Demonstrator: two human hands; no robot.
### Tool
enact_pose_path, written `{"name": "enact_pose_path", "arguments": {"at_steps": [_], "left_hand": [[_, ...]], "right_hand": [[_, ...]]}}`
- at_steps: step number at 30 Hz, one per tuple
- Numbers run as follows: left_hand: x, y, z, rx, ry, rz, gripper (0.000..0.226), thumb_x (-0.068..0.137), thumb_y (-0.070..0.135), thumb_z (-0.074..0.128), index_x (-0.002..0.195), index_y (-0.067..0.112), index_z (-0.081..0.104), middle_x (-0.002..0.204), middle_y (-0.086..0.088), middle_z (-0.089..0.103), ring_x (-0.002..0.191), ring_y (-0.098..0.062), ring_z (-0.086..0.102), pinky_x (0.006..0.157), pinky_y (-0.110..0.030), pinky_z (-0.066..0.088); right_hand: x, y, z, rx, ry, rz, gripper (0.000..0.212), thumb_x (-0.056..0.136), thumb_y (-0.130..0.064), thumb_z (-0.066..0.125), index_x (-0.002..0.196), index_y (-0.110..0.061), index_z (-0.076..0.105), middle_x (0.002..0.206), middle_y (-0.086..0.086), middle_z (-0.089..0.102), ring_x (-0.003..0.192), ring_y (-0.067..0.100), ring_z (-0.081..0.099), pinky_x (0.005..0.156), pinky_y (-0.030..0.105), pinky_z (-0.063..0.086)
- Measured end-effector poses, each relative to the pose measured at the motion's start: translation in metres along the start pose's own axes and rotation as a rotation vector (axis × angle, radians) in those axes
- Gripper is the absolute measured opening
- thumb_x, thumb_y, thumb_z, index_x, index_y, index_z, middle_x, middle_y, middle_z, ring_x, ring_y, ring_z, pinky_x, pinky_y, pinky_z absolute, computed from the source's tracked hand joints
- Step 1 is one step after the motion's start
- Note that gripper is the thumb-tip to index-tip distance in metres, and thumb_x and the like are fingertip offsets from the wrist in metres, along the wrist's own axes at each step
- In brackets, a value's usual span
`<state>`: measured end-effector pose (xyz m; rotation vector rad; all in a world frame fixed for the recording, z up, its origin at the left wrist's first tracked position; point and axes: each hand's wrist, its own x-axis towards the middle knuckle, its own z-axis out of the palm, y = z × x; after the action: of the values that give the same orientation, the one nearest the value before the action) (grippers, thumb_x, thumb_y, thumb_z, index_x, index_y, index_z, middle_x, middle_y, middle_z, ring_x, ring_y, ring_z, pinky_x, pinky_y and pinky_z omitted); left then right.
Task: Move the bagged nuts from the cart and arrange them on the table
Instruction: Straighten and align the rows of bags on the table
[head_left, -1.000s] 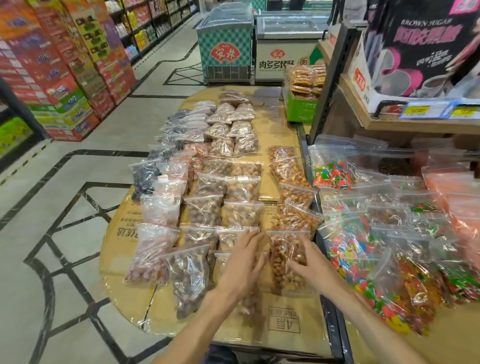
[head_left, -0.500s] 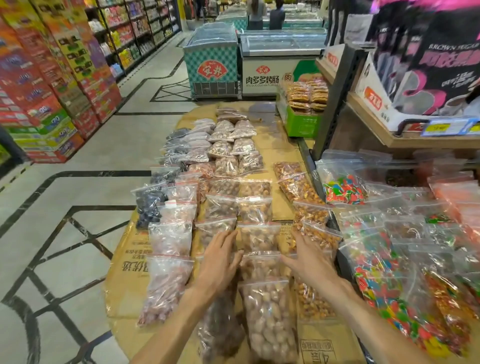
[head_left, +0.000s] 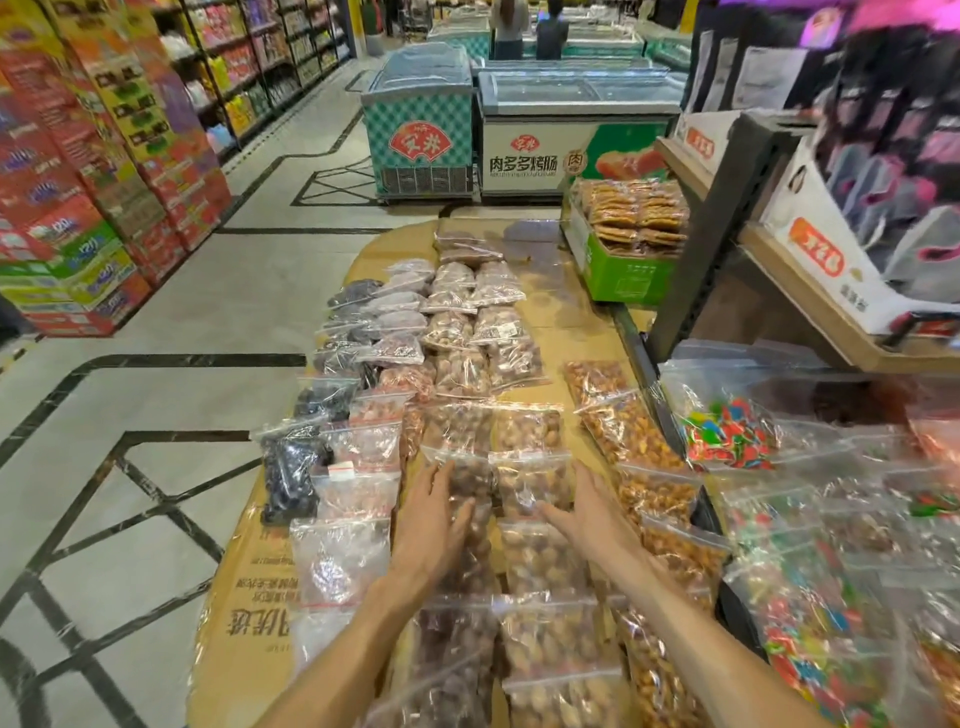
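Supermarket aisle, tiled floor (head_left: 171, 364) with dark inlay lines. Long table (head_left: 249, 587) covered in flattened cardboard runs away from the camera, its top filled with rows of clear zip bags of nuts (head_left: 467, 358). Two chest freezers (head_left: 519, 130) stand beyond the far end; stacked red and green cartons (head_left: 78, 197) line the left side. Wooden shelf unit (head_left: 810, 291) on the right, green crate of packed snacks (head_left: 631, 244) just beside it at the table's far right. Bags of coloured candy (head_left: 810, 613) cover the surface on the right, next to the nut table.

Dark dried-fruit bags (head_left: 288, 470) sit in the leftmost column, pinkish peanut bags (head_left: 358, 493) next to them, orange coated-nut bags (head_left: 654, 488) in the right column.

Left hand (head_left: 434, 525) lies flat, palm down, fingers spread and extended, on a dark brown nut bag (head_left: 467, 483) in the centre column. Right hand (head_left: 587, 512) is also open, fingers straight, touching the edge of a pale nut bag (head_left: 530, 486) beside it. Neither hand is closed around anything; both just press on bags on the table.
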<state>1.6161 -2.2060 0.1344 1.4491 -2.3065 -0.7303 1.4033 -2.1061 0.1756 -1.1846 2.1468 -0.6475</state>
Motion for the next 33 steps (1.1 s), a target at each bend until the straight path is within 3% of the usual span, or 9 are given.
{"name": "enact_pose_path", "arguments": {"at_steps": [6,11,16,19,21,24,30,33], "left_hand": [[0.037,-0.025,0.010,-0.060,-0.069,-0.210,0.097,0.096,0.058,0.063,0.164,0.010,0.014,0.163,-0.017,0.037,0.148,-0.034,0.038,0.123,-0.051,0.036],[0.045,-0.026,0.017,-0.138,-0.121,-0.289,0.097,0.097,0.061,0.060,0.165,0.013,0.010,0.162,-0.018,0.033,0.141,-0.035,0.049,0.117,-0.050,0.041],[0.049,-0.032,0.026,-0.043,-0.024,-0.328,0.075,0.101,0.059,0.054,0.157,0.018,0.026,0.137,-0.015,0.051,0.108,-0.031,0.064,0.092,-0.049,0.056],[0.038,-0.031,0.028,-0.039,0.087,-0.266,0.055,0.104,0.055,0.050,0.144,0.018,0.039,0.126,-0.007,0.058,0.091,-0.019,0.060,0.074,-0.037,0.049],[0.031,-0.031,0.029,-0.049,0.141,-0.226,0.052,0.106,0.054,0.046,0.141,0.016,0.041,0.125,-0.005,0.061,0.088,-0.018,0.062,0.070,-0.036,0.050],[0.031,-0.032,0.029,-0.125,0.183,-0.197,0.058,0.107,0.056,0.042,0.149,0.016,0.036,0.136,-0.004,0.060,0.099,-0.022,0.068,0.079,-0.044,0.059],[0.042,-0.025,0.024,-0.220,0.104,-0.218,0.064,0.106,0.063,0.039,0.156,0.027,0.026,0.152,-0.002,0.048,0.129,-0.024,0.058,0.103,-0.049,0.052],[0.045,-0.024,0.026,-0.179,0.047,-0.263,0.070,0.104,0.065,0.038,0.161,0.028,0.020,0.148,-0.009,0.048,0.124,-0.030,0.060,0.098,-0.049,0.051]], "right_hand": [[0.043,0.006,0.018,0.141,-0.079,0.162,0.114,0.094,-0.053,0.073,0.170,-0.014,-0.002,0.177,0.017,0.006,0.163,0.037,0.017,0.130,0.056,0.025],[0.056,0.011,0.031,0.253,-0.128,0.206,0.122,0.090,-0.050,0.079,0.169,-0.013,-0.005,0.177,0.012,0.012,0.160,0.035,0.026,0.127,0.052,0.029],[0.053,0.022,0.031,0.298,-0.072,0.168,0.112,0.088,-0.046,0.083,0.168,-0.018,0.010,0.173,0.007,0.027,0.156,0.030,0.034,0.124,0.047,0.033],[0.044,0.024,0.032,0.281,-0.014,0.146,0.099,0.092,-0.045,0.079,0.166,-0.022,0.017,0.166,0.006,0.040,0.148,0.031,0.047,0.117,0.048,0.042],[0.039,0.022,0.032,0.250,0.013,0.141,0.093,0.094,-0.045,0.076,0.164,-0.024,0.020,0.157,0.008,0.049,0.139,0.033,0.056,0.108,0.048,0.050],[0.038,0.020,0.031,0.280,0.046,0.111,0.090,0.095,-0.041,0.077,0.164,-0.024,0.021,0.161,0.008,0.046,0.136,0.028,0.056,0.101,0.041,0.048],[0.051,0.008,0.035,0.354,0.071,0.091,0.095,0.095,-0.039,0.077,0.167,-0.019,0.017,0.169,0.009,0.034,0.154,0.028,0.037,0.120,0.042,0.035],[0.054,0.011,0.038,0.328,0.054,0.126,0.096,0.097,-0.046,0.073,0.168,-0.017,0.016,0.170,0.011,0.032,0.155,0.030,0.035,0.123,0.046,0.034]]}}
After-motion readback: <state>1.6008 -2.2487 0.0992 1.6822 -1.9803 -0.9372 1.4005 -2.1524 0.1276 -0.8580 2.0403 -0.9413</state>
